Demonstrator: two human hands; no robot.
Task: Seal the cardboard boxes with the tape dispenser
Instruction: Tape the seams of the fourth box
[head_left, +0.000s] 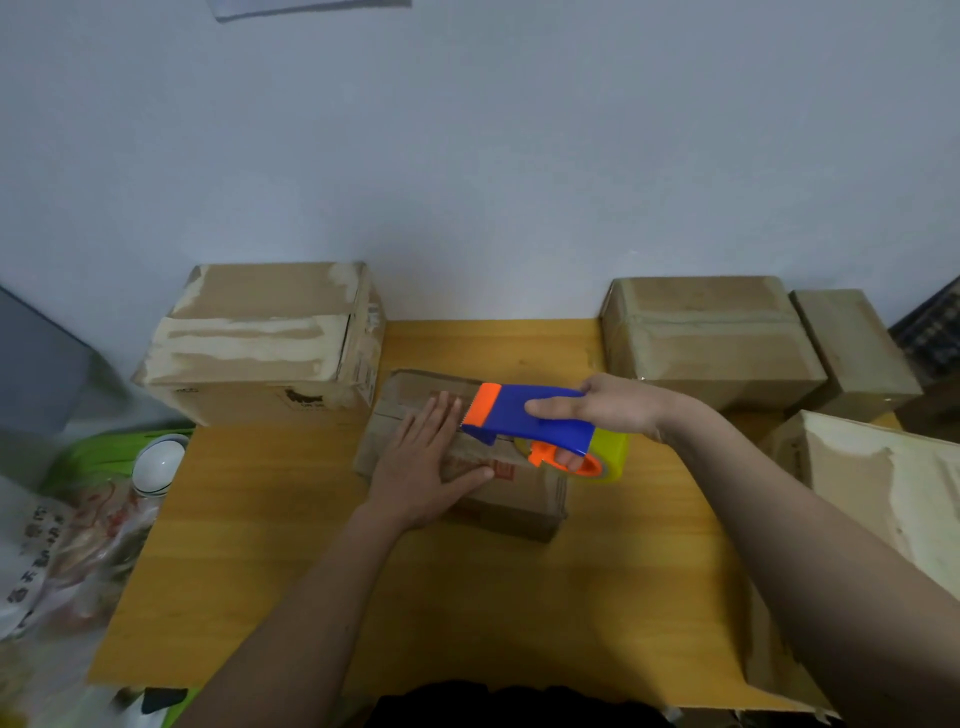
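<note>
Small cardboard box (511, 499) lies mid wooden surface (291, 561). Blue-orange tape dispenser (524, 418) above box top, yellow tape roll (610, 454) at its right end. Right hand (608, 410) grips dispenser; left hand (423, 462) lies flat, fingers straight, on box top. Larger boxes: back left (260, 343), back right (711, 343).

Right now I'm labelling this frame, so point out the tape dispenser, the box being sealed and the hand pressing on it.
tape dispenser (535, 415): head view, on its blue body.
small box (524, 493): head view, on its bare top near the front edge.
left hand (423, 462): head view, on the back of the hand.
</note>
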